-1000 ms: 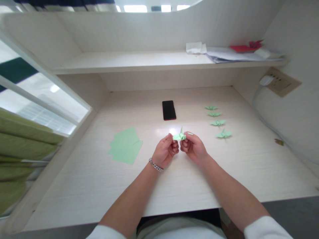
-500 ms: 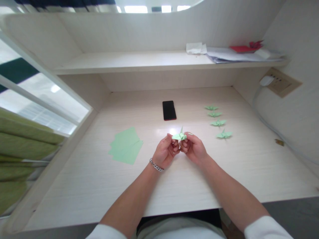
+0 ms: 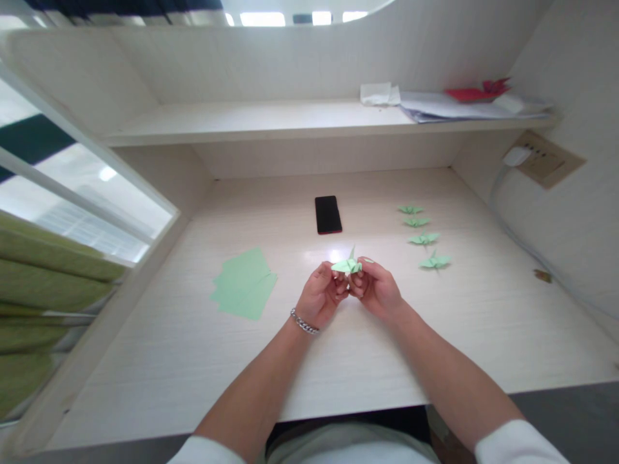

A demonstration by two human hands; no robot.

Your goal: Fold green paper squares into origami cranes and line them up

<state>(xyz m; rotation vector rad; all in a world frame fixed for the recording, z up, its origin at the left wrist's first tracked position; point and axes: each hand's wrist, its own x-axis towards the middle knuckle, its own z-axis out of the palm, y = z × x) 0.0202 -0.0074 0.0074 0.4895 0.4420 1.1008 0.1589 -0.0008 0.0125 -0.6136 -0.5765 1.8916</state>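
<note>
A light green paper crane (image 3: 346, 265) is held up between my two hands, its wings spread and one thin point standing upward. My left hand (image 3: 322, 293), with a silver chain bracelet (image 3: 304, 321) at the wrist, has its fingers curled at the crane's left side. My right hand (image 3: 377, 287) pinches the crane's right side between thumb and fingers. Parts of the crane's underside are hidden by the fingertips. To the right, several finished green paper cranes (image 3: 423, 238) stand in a row on the desk.
Green paper sheets (image 3: 244, 287) lie fanned out on the desk at left. A black phone (image 3: 328, 214) rests beyond my hands. Papers (image 3: 449, 107) and a red folded piece (image 3: 496, 85) are on the shelf. A charger (image 3: 517, 156) with its cable occupies the wall socket at right.
Almost nothing differs. The crane's left wing sticks out slightly more to the left, and the fingers of my left hand have shifted a little.
</note>
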